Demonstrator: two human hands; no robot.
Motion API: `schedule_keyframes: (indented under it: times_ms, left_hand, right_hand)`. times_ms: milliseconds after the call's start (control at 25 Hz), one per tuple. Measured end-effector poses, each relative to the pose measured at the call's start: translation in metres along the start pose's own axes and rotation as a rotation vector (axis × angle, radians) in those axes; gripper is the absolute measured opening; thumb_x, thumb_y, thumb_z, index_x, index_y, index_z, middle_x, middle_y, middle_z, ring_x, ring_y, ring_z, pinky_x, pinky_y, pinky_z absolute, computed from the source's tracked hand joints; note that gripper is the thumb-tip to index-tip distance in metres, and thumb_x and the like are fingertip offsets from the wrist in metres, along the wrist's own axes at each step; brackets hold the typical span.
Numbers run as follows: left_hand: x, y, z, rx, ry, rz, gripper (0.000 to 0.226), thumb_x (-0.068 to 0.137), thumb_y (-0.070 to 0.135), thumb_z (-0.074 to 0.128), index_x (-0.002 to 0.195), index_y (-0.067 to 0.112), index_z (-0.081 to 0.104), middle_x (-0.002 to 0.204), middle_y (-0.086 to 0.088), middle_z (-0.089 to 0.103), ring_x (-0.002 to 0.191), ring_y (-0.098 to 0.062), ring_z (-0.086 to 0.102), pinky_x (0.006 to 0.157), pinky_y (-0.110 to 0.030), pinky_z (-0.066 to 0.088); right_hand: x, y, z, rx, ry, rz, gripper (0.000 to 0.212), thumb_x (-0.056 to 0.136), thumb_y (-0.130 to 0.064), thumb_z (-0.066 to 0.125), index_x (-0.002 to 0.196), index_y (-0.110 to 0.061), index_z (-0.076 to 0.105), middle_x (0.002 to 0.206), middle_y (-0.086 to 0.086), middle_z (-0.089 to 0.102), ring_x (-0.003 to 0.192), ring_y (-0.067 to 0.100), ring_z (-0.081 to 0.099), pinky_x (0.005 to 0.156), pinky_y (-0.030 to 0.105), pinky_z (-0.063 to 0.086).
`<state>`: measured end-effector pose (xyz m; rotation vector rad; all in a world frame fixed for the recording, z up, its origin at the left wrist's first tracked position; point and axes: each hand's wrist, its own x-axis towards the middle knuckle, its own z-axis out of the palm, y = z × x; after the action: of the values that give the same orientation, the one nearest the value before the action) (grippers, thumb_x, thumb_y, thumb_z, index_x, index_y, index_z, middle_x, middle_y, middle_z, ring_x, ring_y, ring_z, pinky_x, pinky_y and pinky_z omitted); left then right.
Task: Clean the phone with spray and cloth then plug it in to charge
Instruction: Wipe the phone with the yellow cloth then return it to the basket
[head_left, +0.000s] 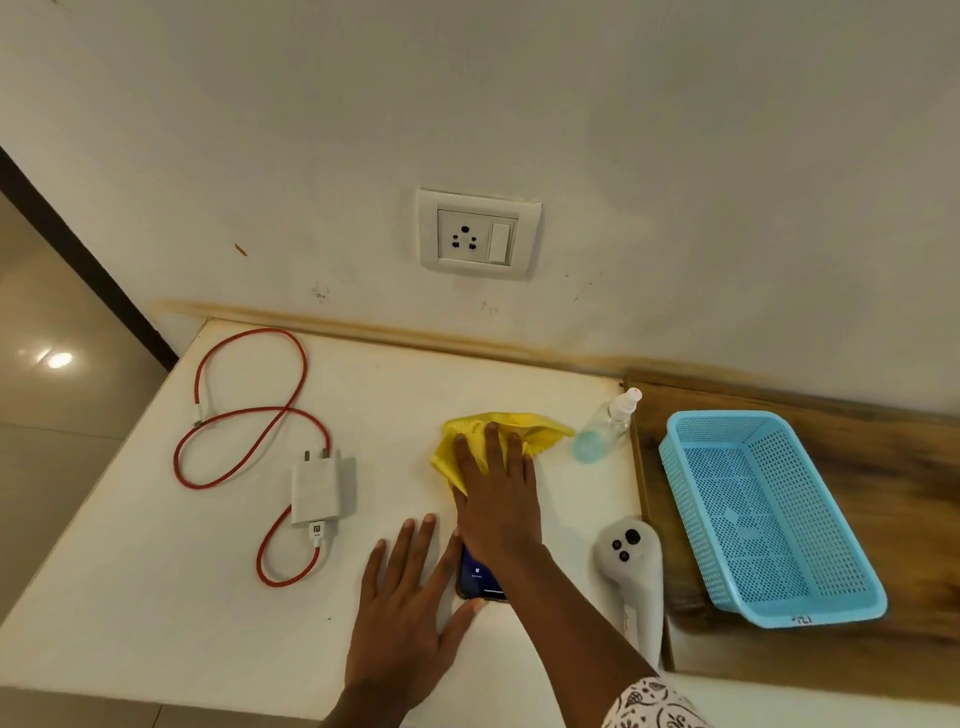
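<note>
Head view: the wiping step is judged to be in hand. The phone (480, 574) lies face up on the white counter (156, 571), screen lit, mostly covered by the right hand (498, 499). The yellow cloth (498, 436) is pressed flat under straight, spread right fingers and is not grasped. The left hand (410, 608) is laid flat beside the phone, fingers straight, thumb touching the phone's near edge to steady it; nothing is held. The spray bottle (608, 426) stands just beside the cloth. For the next move, the charger (322, 491) with its red cable (239, 415) is required at the wall socket (478, 236); both lie well apart from the phone, unplugged.
</note>
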<state>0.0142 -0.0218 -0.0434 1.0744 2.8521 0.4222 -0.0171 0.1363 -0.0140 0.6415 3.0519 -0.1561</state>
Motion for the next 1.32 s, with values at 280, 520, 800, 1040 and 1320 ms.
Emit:
schedule_keyframes:
  times_ms: [280,520,800,1040,1320]
  left_hand:
    - [0.000,0.001,-0.006,-0.025,0.045,0.025,0.064,0.090,0.065,0.025,0.138,0.025,0.039,0.146,-0.009,0.039,0.139,-0.023,0.017,0.110,-0.044,0.015]
    - [0.000,-0.004,-0.003,-0.050,0.063,0.077,0.060,0.091,0.060,0.026,0.135,0.022,0.041,0.145,-0.011,0.037,0.144,-0.020,0.007,0.108,-0.047,0.021]
    - [0.000,-0.004,-0.002,-0.036,0.074,0.085,0.060,0.091,0.059,0.023,0.134,0.022,0.042,0.144,-0.012,0.039,0.144,-0.019,0.003,0.109,-0.046,0.018]
    - [0.000,-0.006,0.001,-0.028,0.082,0.098,0.060,0.090,0.060,0.026,0.133,0.022,0.046,0.144,-0.012,0.038,0.144,-0.021,0.005,0.108,-0.047,0.020]
    - [-0.001,-0.006,0.006,-0.019,0.073,0.089,0.062,0.087,0.060,0.038,0.135,0.022,0.047,0.146,-0.011,0.037,0.140,-0.026,0.020,0.107,-0.050,0.024]
  right_hand:
    - [-0.030,-0.003,0.002,-0.020,0.036,-0.004,0.070,0.073,-0.043,0.068,0.136,-0.028,0.041,0.144,0.013,0.040,0.131,0.039,0.037,0.109,0.055,0.026]
    - [-0.067,-0.010,0.001,-0.022,0.036,0.068,0.061,0.079,-0.046,0.031,0.138,-0.031,0.036,0.143,0.009,0.043,0.131,0.035,0.038,0.106,0.059,0.004]
    - [-0.068,-0.011,0.000,0.055,0.039,0.057,0.077,0.066,-0.036,0.073,0.136,-0.030,0.041,0.139,0.011,0.048,0.124,0.038,0.047,0.091,0.049,0.048]
    - [-0.068,-0.010,0.003,0.076,0.082,0.055,0.071,0.072,-0.035,0.068,0.136,-0.030,0.039,0.141,0.010,0.045,0.127,0.038,0.044,0.093,0.049,0.045]
    - [-0.069,0.000,0.000,0.076,0.098,0.000,0.065,0.076,-0.041,0.062,0.136,-0.031,0.039,0.141,0.007,0.045,0.125,0.033,0.048,0.091,0.044,0.048]
